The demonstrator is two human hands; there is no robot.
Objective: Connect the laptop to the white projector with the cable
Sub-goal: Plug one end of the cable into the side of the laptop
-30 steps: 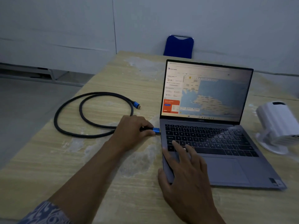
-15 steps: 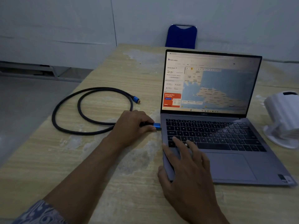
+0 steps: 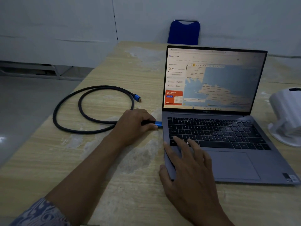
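Note:
An open grey laptop (image 3: 231, 162) with a lit map on its screen sits on the wooden table (image 3: 114, 176). My left hand (image 3: 132, 124) grips the blue-tipped plug (image 3: 158, 124) of a black braided cable (image 3: 65, 124), and the plug meets the laptop's left edge. The cable lies coiled to the left, its other blue plug (image 3: 137, 97) free on the table. My right hand (image 3: 187, 170) rests spread on the laptop's front left corner and keys. The white projector (image 3: 288, 115) stands at the right edge, partly cut off.
A blue chair back (image 3: 184, 32) rises behind the table's far edge. White wall panels fill the background. Grey floor (image 3: 24, 103) lies beyond the table's left edge. Pale worn patches mark the tabletop.
The view has shifted a little, so the laptop looks larger and the projector sits further right. The plug stays pressed at the laptop's left side; both hands keep their places.

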